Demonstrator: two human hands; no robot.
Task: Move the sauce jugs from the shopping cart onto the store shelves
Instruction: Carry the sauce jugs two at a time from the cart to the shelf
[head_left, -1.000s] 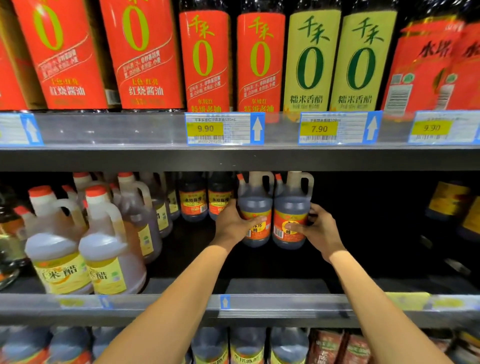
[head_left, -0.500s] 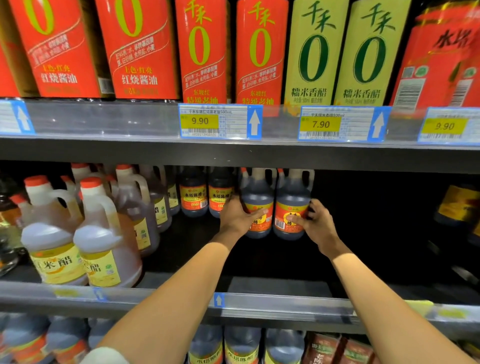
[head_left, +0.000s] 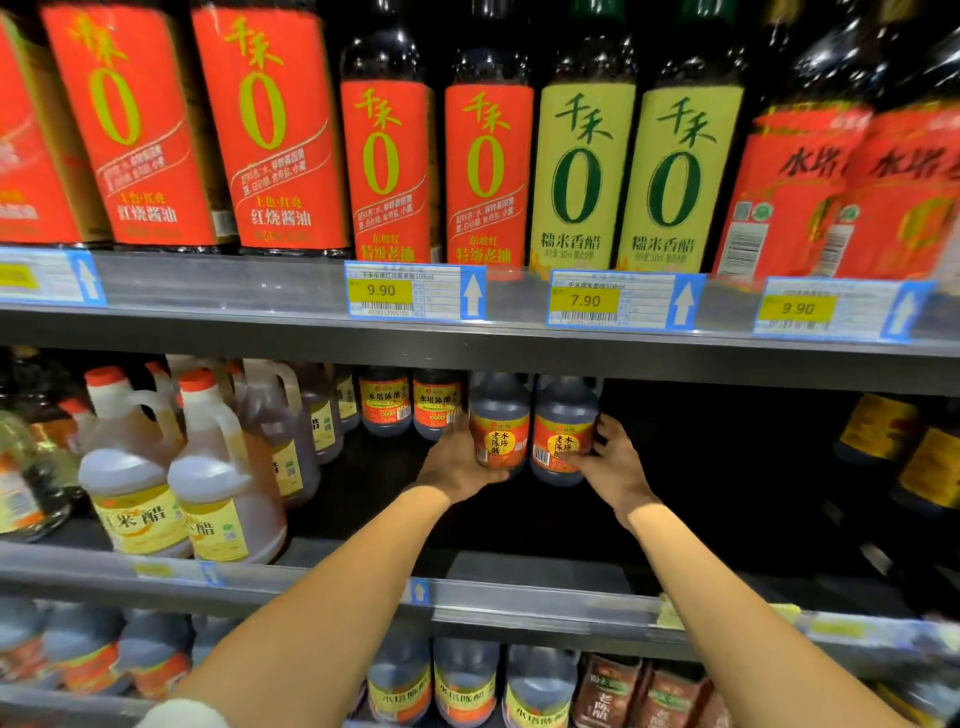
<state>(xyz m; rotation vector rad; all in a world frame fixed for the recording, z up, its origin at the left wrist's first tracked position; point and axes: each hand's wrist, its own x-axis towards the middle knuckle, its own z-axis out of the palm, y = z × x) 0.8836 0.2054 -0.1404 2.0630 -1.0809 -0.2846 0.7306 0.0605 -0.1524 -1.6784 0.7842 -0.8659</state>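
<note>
Two dark plastic jugs stand upright, side by side and touching, deep on the middle shelf (head_left: 519, 597), their long axes vertical and their red-and-orange labels facing outward. Both are smooth, rounded and glossy; their tops are hidden behind the shelf above. The left hand (head_left: 457, 467) wraps round the left jug (head_left: 500, 415), thumb across its label. The right hand (head_left: 613, 467) clasps the right jug (head_left: 563, 415) the same way. Both forearms reach forward, nearly straight.

Dark jugs (head_left: 500, 410): red labels, yellow oval. Red bottles (head_left: 382, 171): yellow-green zero. Green bottles (head_left: 582, 171): dark green zero. Price tags (head_left: 415, 291): yellow, blue arrow panel. Pale jugs (head_left: 218, 493): yellow labels, red caps.
</note>
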